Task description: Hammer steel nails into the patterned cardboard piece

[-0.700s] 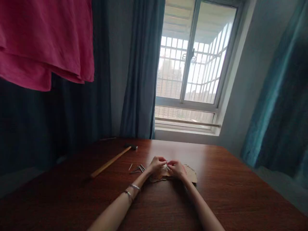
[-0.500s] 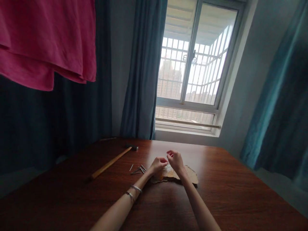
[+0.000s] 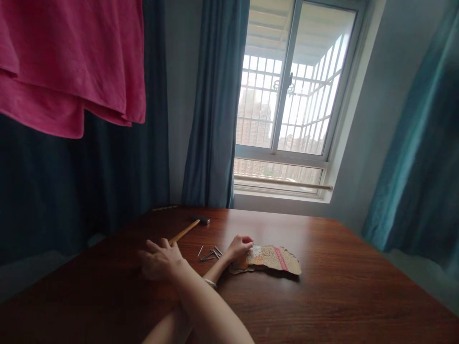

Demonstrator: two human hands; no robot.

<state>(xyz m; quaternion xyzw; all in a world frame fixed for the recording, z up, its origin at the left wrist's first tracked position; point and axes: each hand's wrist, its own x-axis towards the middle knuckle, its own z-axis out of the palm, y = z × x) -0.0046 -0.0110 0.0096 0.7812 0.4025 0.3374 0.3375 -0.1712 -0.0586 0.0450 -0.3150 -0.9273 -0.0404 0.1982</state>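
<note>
Your left hand (image 3: 239, 248) pinches a nail (image 3: 253, 245) upright at the left end of the card (image 3: 278, 258), which lies flat on the table (image 3: 333, 291) just right of the spare nails (image 3: 210, 253). Your right hand (image 3: 161, 259), arm crossed over the left, is spread open over the near end of the hammer (image 3: 187, 230), not closed on it. Step, as I judge it: fetching the hammer; next calls for a firm wrap on the handle, nail kept plumb.

hammer (image 3: 187, 230): wooden handle, lying flat, head far end | nail (image 3: 253, 245): upright on cardboard (image 3: 278, 258) | cardboard: tan, flat, pink stripe
</note>
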